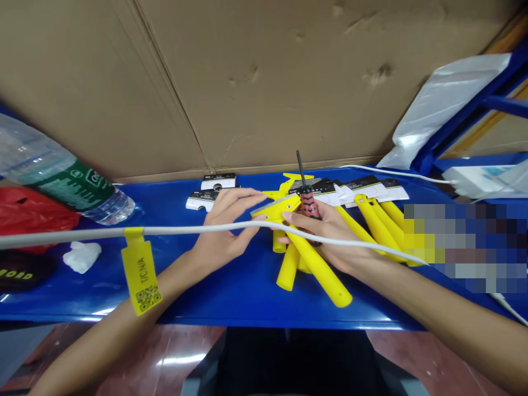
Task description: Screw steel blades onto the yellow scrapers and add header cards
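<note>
A yellow scraper (317, 264) with a grey metal blade along its head lies tilted in my right hand (336, 236), its handle pointing down to the right. The same hand also holds a screwdriver (308, 203) with a red and black grip, dark shaft upward. At the left end of the scraper head is my left hand (223, 236). Its thumb is at the head's lower edge, and its fingers stretch above the blade, apart from the thumb. More yellow scrapers (289, 269) lie below and behind, partly hidden by my hands.
Yellow handles (381, 228) and printed cards (363, 187) lie on the blue table (231, 300). A white cable (181, 231) with a yellow tag (140, 272) crosses in front. At left are a water bottle (70, 176), crumpled tissue (82, 257) and red bag (37, 214). Cardboard (264, 82) stands behind.
</note>
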`<action>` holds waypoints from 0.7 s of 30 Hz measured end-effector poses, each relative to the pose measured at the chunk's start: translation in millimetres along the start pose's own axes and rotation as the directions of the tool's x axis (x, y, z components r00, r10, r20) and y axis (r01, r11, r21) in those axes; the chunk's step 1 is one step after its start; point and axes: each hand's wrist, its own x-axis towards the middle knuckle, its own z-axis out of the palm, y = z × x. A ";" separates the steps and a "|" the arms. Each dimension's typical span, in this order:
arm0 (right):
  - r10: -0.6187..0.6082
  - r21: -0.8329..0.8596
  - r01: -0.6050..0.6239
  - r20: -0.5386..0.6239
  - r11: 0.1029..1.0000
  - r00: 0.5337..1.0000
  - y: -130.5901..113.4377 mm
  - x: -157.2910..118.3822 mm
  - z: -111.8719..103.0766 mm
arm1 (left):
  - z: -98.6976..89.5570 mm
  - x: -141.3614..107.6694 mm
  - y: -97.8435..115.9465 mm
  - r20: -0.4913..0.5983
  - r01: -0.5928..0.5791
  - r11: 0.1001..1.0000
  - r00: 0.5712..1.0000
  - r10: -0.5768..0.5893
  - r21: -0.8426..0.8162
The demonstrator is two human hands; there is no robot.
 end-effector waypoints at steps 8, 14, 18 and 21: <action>-0.232 0.070 0.240 -0.110 0.968 0.967 -4.3 6.7 -7.7 | 29.4 10.8 56.2 0.110 -0.050 0.896 0.994 0.001 0.442; -0.352 0.084 0.372 -0.186 0.924 0.917 -4.8 13.8 -11.5 | 52.3 31.7 78.7 0.126 -0.021 0.857 0.991 -0.052 0.515; -0.364 0.127 0.388 -0.180 0.913 0.914 -8.6 14.5 -11.9 | 64.1 39.6 85.5 0.142 0.010 0.801 0.983 -0.118 0.598; -0.377 0.145 0.400 -0.166 0.905 0.911 -11.7 14.3 -11.9 | 69.4 42.7 83.6 0.114 0.034 0.797 0.985 -0.128 0.604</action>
